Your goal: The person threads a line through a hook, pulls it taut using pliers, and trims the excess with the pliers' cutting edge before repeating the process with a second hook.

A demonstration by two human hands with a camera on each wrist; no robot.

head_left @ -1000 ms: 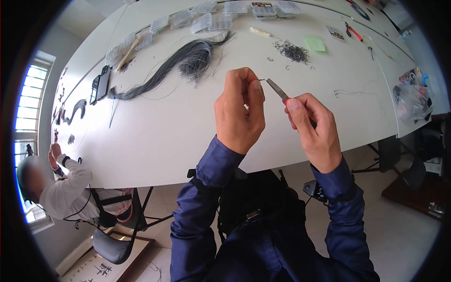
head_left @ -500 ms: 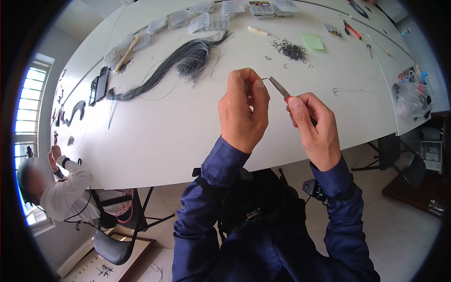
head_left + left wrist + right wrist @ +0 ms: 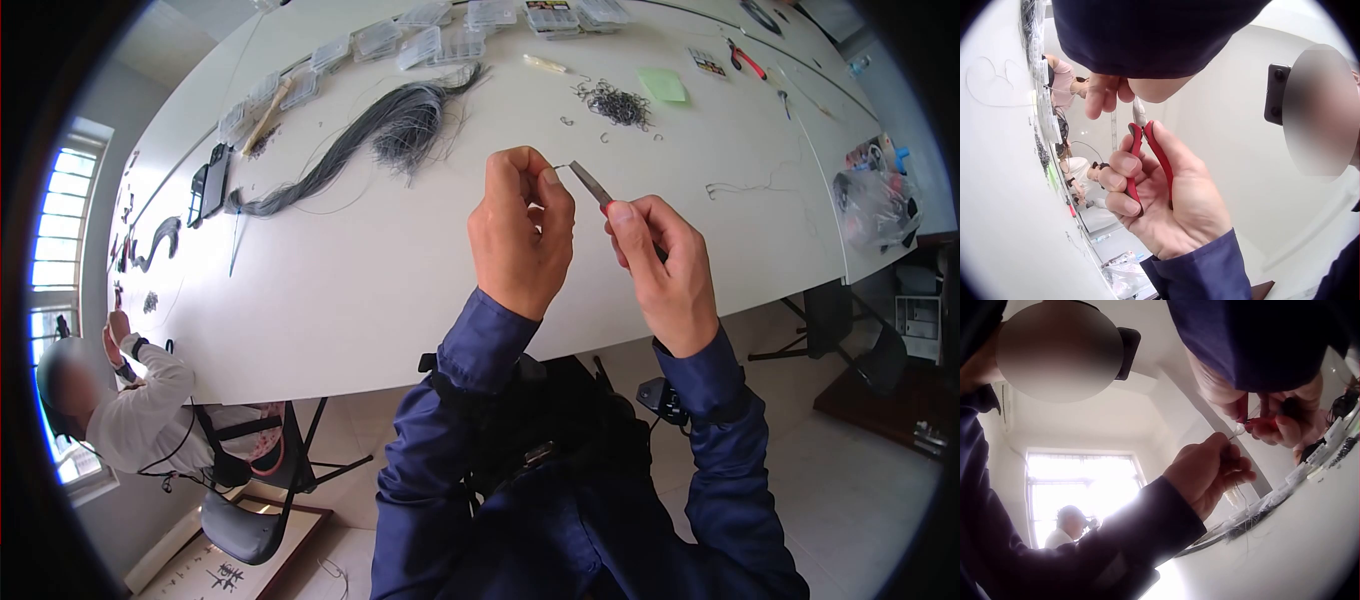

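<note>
Red-handled pliers [image 3: 1165, 164] are gripped in the right hand [image 3: 668, 270], the handles spread apart in the left wrist view. Their metal jaws point up and left, close to the fingertips of the left hand [image 3: 522, 235]. Between thumb and index finger the left hand pinches a small dark piece, probably a hook, whose thin end sticks out toward the plier tips. Whether the jaws touch it cannot be told. In the right wrist view a thin line [image 3: 1246, 503] hangs below the left hand [image 3: 1205, 472]. Both hands are above the white table [image 3: 350, 310].
Grey strands [image 3: 345, 160] lie left on the table, a pile of dark hooks [image 3: 615, 103] beyond the hands. Clear plastic boxes [image 3: 420, 47] line the far side; a green note [image 3: 663, 85] and other pliers [image 3: 746, 62] lie right. Another person [image 3: 150, 415] sits at far left.
The left hand has moved slightly right since a second ago, and the right hand slightly left. The small piece stays pinched and the pliers remain in the grip.
</note>
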